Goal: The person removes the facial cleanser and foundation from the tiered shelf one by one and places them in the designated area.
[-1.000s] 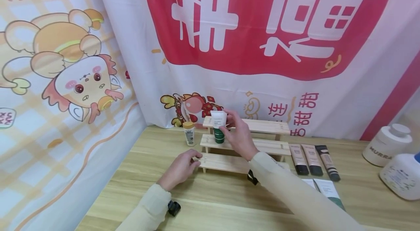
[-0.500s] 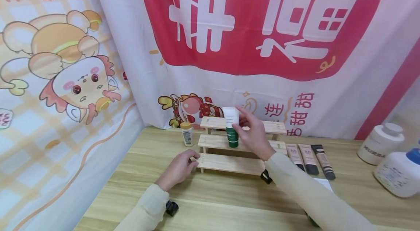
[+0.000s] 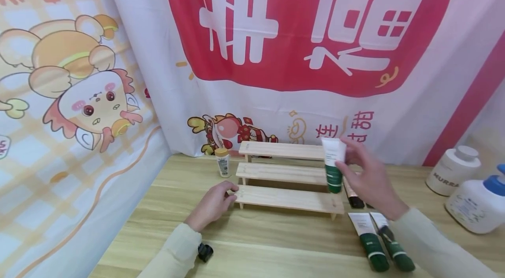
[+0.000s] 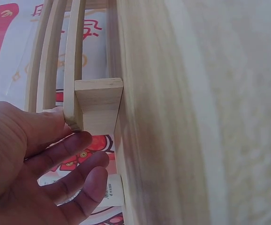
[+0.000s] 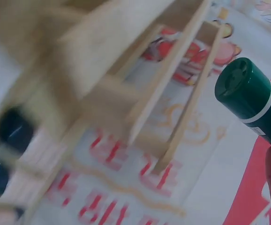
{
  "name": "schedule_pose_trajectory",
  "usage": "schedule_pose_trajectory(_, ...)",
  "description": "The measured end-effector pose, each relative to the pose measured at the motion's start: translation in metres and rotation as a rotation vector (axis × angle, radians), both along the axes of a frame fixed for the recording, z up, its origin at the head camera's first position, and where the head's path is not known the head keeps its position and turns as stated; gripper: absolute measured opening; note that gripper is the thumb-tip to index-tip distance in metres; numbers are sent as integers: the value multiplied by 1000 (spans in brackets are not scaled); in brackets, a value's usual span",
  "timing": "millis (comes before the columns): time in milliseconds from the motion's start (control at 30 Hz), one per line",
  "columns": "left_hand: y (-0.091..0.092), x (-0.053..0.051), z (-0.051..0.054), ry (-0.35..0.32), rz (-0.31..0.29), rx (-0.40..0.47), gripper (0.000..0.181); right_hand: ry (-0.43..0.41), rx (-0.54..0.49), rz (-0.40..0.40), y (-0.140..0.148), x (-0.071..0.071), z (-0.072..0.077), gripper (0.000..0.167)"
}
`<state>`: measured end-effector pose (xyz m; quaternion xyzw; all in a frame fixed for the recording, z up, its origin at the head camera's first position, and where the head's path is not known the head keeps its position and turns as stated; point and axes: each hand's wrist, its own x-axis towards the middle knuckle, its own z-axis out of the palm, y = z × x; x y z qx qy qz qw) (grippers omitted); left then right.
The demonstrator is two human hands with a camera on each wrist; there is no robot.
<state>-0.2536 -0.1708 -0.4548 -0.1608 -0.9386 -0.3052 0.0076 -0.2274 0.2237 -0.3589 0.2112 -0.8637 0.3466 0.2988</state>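
Note:
My right hand (image 3: 368,177) pinches a white-and-green squeeze tube (image 3: 333,166) by its white upper part, cap down. The tube is in front of the right end of a three-step wooden display rack (image 3: 284,197). In the right wrist view its green cap end (image 5: 245,89) points toward the rack, and only a finger shows at the edge. My left hand (image 3: 213,203) pinches the left end of the rack's lowest plank (image 4: 73,65) between thumb and index finger, the other fingers loosely curled below. Nothing stands on the visible steps.
A small yellow-capped bottle (image 3: 223,164) stands left of the rack. Two white-and-green tubes (image 3: 372,247) lie at front right. Behind the right hand, a BB tube (image 3: 354,194) is partly hidden. A white jar (image 3: 453,170) and a blue-topped pump bottle (image 3: 475,205) stand far right.
My right hand has carried the tube rightward, from over the middle step's left part to the rack's right end. The left hand has stayed at the rack's left end.

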Motion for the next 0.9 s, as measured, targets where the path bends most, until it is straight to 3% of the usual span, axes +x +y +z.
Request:
schedule_pose_trajectory(233,0,0,1,13,-10,-2,21,-13,78,-139,59,37,-14,77)
schedule_pose_trajectory(433,1,0,1,25,-9,1,22,-121,149,-215,100,57,-21,75)
schedule_pose_trajectory(567,0,1,1,22,-4,11,23,-264,208,-218,125,64,-31,67)
schedule_pose_trajectory(767,0,2,2,23,-4,14,23,-599,302,-200,159,67,-52,62)
schedule_pose_trajectory(900,0,3,1,14,-5,16,23,-805,305,-169,175,65,-72,59)
